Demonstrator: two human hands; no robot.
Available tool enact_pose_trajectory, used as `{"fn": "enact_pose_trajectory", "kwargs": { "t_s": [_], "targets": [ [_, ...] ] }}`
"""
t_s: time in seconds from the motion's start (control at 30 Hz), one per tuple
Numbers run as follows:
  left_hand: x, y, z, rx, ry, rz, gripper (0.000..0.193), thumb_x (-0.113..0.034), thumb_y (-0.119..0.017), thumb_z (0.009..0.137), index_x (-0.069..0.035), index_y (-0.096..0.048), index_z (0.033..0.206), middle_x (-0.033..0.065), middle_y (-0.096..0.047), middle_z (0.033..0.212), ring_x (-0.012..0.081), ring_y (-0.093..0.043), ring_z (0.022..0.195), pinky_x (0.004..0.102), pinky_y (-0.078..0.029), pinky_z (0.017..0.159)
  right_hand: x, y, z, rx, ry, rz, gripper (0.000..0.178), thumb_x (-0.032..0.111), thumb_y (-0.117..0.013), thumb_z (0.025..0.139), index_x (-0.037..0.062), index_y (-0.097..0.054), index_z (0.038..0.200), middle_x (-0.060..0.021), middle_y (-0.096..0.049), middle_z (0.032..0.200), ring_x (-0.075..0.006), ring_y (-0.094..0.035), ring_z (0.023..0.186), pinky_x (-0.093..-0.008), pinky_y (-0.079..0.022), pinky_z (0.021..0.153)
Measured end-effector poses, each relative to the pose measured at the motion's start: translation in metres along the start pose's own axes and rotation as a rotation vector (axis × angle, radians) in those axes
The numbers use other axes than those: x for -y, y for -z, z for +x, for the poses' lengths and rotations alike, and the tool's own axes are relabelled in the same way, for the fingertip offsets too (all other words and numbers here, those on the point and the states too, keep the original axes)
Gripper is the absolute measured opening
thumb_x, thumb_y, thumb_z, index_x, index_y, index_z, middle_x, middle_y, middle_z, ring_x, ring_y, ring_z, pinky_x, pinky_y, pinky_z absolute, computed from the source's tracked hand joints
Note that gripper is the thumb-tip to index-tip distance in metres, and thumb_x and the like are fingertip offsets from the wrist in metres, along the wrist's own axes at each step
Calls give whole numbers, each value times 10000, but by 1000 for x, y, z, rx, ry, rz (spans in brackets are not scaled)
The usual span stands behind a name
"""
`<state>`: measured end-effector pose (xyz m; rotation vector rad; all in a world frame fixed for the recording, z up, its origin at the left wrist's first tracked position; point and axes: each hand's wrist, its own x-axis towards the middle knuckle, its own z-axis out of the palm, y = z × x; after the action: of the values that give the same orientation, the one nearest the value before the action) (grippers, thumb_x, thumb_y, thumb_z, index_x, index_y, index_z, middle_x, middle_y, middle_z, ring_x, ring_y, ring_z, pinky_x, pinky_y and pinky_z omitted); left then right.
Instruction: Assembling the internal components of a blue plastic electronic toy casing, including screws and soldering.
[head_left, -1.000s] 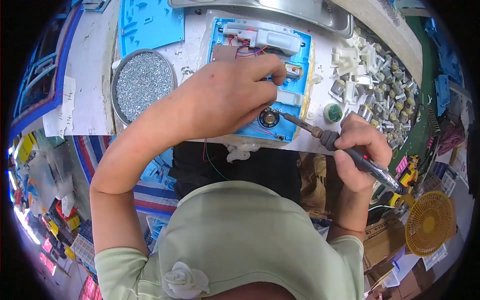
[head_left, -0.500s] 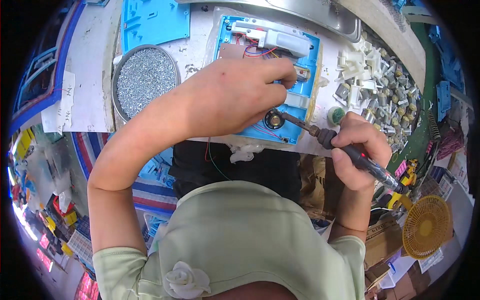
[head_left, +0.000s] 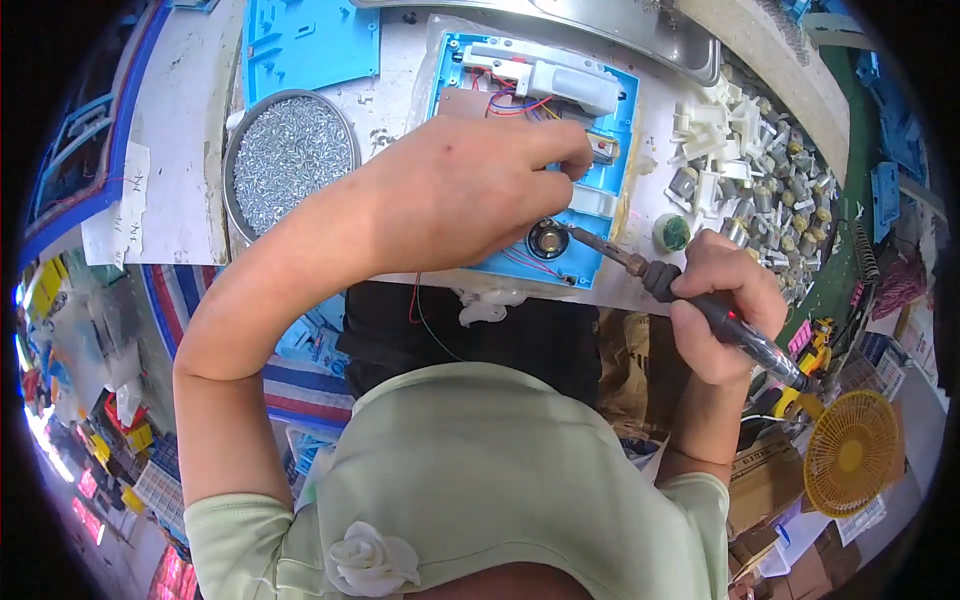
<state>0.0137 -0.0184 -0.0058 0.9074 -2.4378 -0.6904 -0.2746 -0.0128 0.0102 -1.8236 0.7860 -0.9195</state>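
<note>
In my right hand (head_left: 725,300) is a black soldering iron (head_left: 740,335), held like a pen, with a small red light on its handle. Its tip meets the upper right rim of a small round speaker (head_left: 547,240), which sits near the front edge of an open blue plastic housing (head_left: 625,100). My left hand (head_left: 490,190) reaches across the housing, its fingers curled in a pinch; what they hold is hidden. Red and blue wires (head_left: 525,103), a white plastic mechanism (head_left: 575,82) and a brown circuit board (head_left: 465,103) lie inside the housing.
Left of the housing stands a round tin of screws (head_left: 292,160), below a blue plastic panel (head_left: 312,45). Small motors with white brackets (head_left: 770,160) are heaped at the right, beside a small pot with green contents (head_left: 672,233). A metal tray (head_left: 640,30) borders the far side.
My right hand and the soldering iron have shifted slightly down, with the tip still at the speaker's rim. My left hand has stayed nearly in place.
</note>
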Motion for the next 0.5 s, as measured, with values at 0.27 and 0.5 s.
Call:
{"fn": "enact_pose_trajectory", "kwargs": {
  "t_s": [0.27,0.5],
  "targets": [
    [1,0,1,13,10,-5,164,-37,-728,783,-57,-610,895,58,-623,1128,279,-663,957,405,-550,739,0,1,-2,17,-13,1,199,57,-751,689,10,-667,863,-27,-519,620,-139,-416,517,-291,-271,488],
    [-1,5,1,46,55,-31,148,-59,-741,798,-62,-612,870,56,-625,1098,289,-657,938,417,-529,742,-1,6,-4,-12,17,-10,208,64,-755,697,6,-665,875,-24,-524,626,-137,-421,530,-292,-278,496]
  ]
}}
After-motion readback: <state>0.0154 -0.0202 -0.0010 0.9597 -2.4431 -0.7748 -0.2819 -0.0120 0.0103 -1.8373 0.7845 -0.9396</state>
